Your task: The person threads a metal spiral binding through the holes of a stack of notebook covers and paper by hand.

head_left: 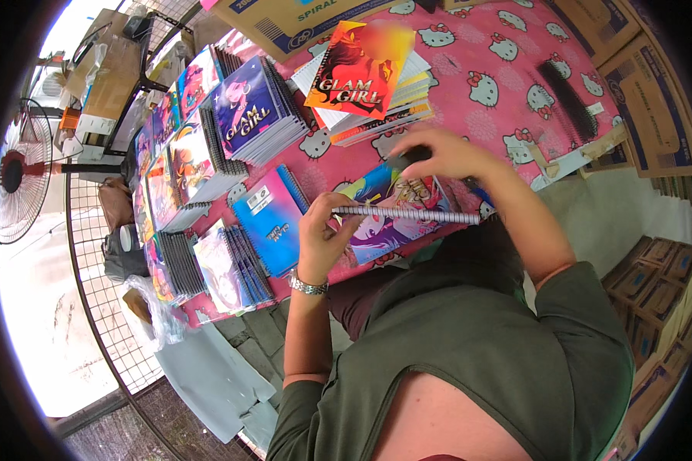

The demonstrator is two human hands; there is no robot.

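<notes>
My left hand [324,234] pinches one end of a spiral notebook [438,216], which is seen almost edge-on with its coil stretching to the right. Above that coil, my right hand [447,157] is closed around a small dark object [410,158] whose kind I cannot make out. Beneath the held notebook lies a colourful illustrated cover [377,237], partly hidden by it. A blue and pink notebook [267,223] with a white label lies face up just left of my left hand. A metal watch [308,286] circles my left wrist.
Several piles of illustrated spiral notebooks [255,115] fill the table's left side. An orange-covered notebook [361,69] tops loose sheets at the back. Black coils [567,100] lie on the pink tablecloth [469,46]. Cartons [653,100] stand at right; a fan [23,173] is far left.
</notes>
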